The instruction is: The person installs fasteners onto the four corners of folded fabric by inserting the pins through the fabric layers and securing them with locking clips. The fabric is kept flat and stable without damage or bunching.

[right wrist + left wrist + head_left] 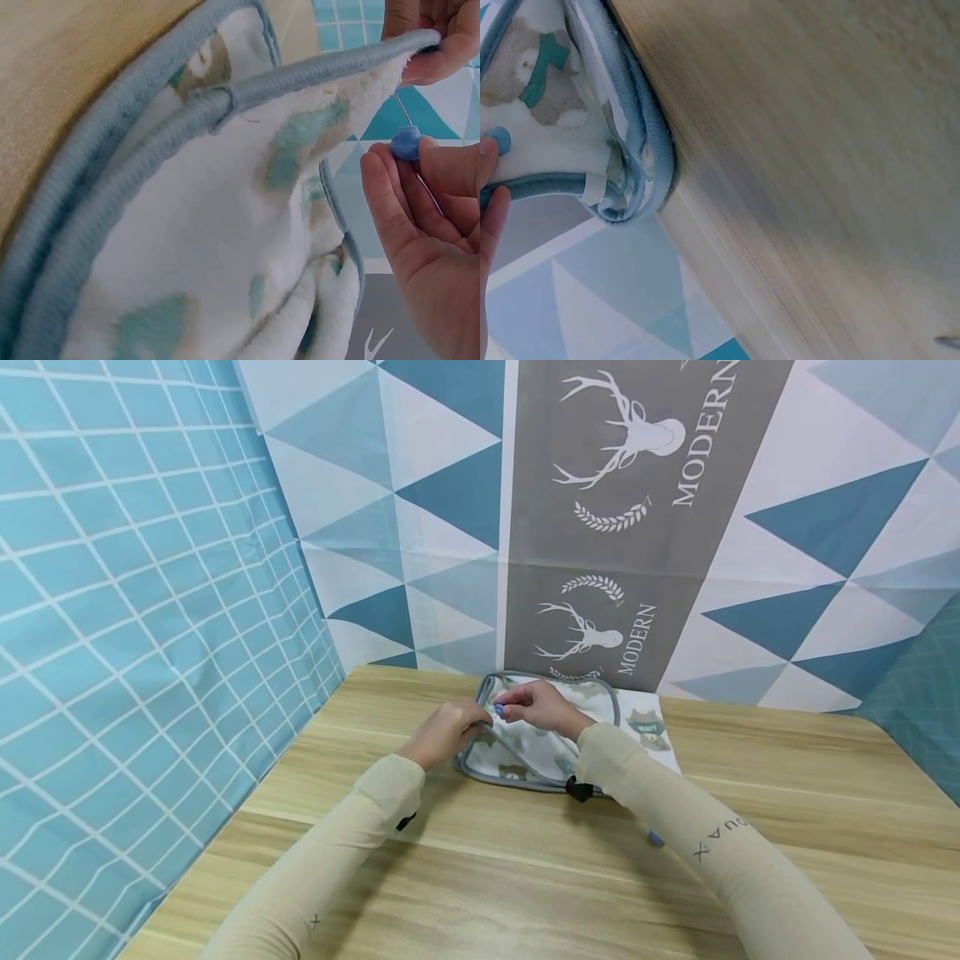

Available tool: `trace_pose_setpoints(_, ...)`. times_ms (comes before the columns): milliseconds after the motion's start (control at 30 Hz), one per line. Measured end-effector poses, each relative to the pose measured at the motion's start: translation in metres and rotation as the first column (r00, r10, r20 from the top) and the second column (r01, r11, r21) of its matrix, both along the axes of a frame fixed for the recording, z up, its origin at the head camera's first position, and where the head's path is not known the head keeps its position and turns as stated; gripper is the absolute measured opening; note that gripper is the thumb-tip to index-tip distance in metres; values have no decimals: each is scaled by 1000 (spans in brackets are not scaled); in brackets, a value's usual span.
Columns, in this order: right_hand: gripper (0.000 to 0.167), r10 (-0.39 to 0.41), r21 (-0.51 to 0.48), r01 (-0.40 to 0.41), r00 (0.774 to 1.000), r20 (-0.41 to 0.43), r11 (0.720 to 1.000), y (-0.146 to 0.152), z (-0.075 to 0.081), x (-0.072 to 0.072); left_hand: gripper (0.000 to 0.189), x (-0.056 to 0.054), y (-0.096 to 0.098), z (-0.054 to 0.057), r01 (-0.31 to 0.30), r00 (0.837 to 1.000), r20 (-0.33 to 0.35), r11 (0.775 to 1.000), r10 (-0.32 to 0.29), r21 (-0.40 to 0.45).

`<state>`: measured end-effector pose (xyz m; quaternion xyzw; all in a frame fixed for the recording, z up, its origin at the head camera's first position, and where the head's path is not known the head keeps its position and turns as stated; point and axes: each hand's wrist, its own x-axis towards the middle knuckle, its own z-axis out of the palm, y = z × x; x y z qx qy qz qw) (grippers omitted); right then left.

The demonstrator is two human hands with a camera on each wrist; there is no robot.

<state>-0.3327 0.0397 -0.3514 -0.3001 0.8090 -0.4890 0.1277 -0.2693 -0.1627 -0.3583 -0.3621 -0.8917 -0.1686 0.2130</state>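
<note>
Blue bead in the fingers, blanket edge pinched right next to it

So the bead (501,711) is up by the blanket's (551,750) left end, clamped between the thumb and fingers of the right hand (542,705), with some thin pale line running by it (string or needle, can't tell which). Left hand (453,727) is at the blanket's left edge too, fingertips together on the grey-blue trim (330,69). The blanket's folded over itself, white and fuzzy with bear prints. It's all on a wood-look table (465,877), and there's another little blue thing (656,838) in front of the blanket's right end, mostly hidden by the right sleeve (697,827). Behind the blanket hangs a triangle-and-deer sheet (600,547); off to its left, a blue checked one (150,610).
</note>
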Motion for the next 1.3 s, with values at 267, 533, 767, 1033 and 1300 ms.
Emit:
trace_pose_setpoints(267,27,-23,6,23,1000,17,1000,0,-2,-1,14,0,0,1,2,1000,-7,1000,-2,-11)
trace_pose_setpoints(533,26,-32,38,32,999,-10,999,1,1,5,14,2,4,2,-1,1000,19,1000,1,-13)
trace_pose_setpoints(767,26,-27,18,27,1000,-2,999,1,2,7,14,4,4,4,-18,999,29,1000,18,-17)
trace_pose_setpoints(1033,27,-29,55,30,999,-22,998,1,3,6,14,3,4,3,-24,999,39,1000,24,-15)
trace_pose_setpoints(1300,27,-37,54,38,999,-22,998,-1,2,4,14,3,5,3,-24,999,43,1000,25,-20)
